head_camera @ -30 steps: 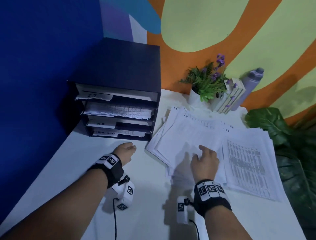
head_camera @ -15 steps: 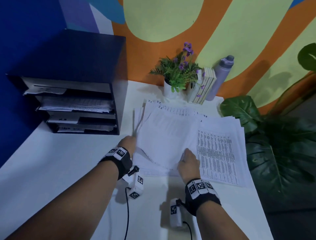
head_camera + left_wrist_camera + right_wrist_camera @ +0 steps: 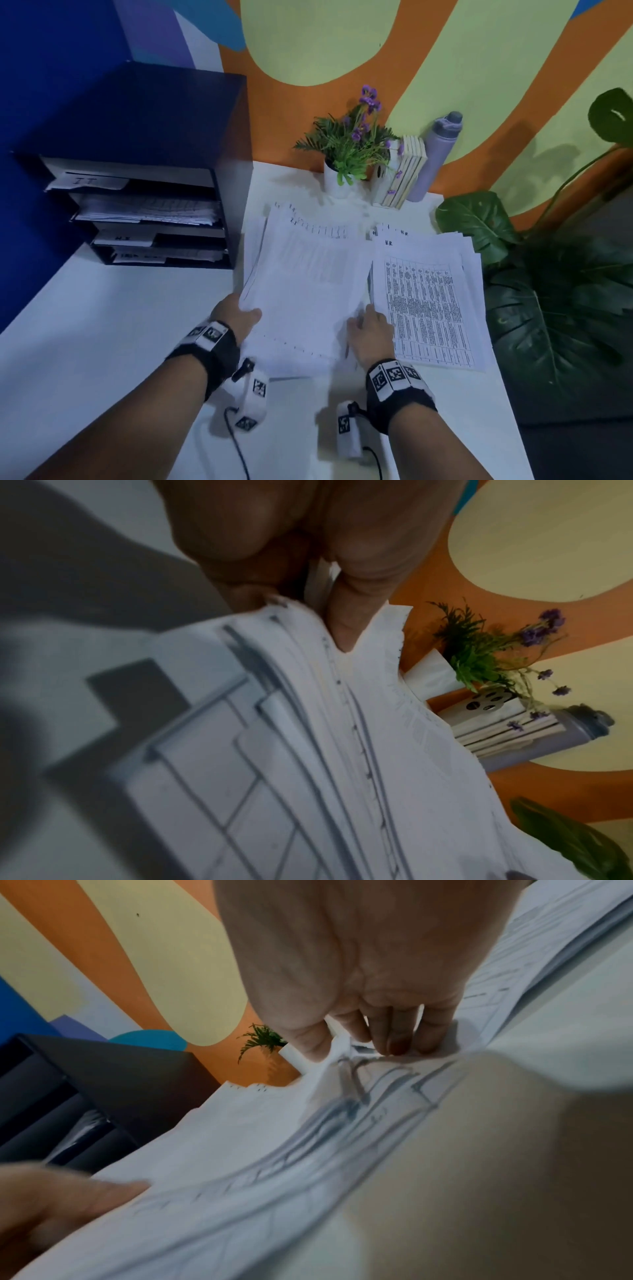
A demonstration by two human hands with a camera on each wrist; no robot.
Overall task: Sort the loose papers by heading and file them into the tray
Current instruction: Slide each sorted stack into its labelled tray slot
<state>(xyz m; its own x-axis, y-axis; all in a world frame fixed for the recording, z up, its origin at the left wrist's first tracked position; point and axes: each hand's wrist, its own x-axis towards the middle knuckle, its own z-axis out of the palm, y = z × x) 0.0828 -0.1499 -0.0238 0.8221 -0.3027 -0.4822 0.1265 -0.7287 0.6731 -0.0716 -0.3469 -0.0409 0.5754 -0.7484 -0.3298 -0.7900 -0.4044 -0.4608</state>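
Note:
A thick stack of white printed papers (image 3: 305, 284) lies fanned on the white table, headed "IT" at its far edge. My left hand (image 3: 239, 315) grips its near left corner, thumb on top (image 3: 346, 626), and lifts that side. My right hand (image 3: 370, 329) pinches the stack's near right corner (image 3: 346, 1047). A second pile headed "HR" (image 3: 428, 301) lies flat just right of it. The dark file tray (image 3: 154, 164) stands at the back left, with labelled shelves holding sheets (image 3: 147, 212).
A potted plant with purple flowers (image 3: 349, 150), several upright books (image 3: 404, 178) and a grey bottle (image 3: 438, 154) line the back wall. A large-leaved plant (image 3: 534, 291) stands past the table's right edge. Cables trail from both wrist cameras.
My left hand moved from the bare table to the stack's left corner and took hold. My right hand went from pressing the papers to pinching the stack's corner. The stack's near edge has risen.

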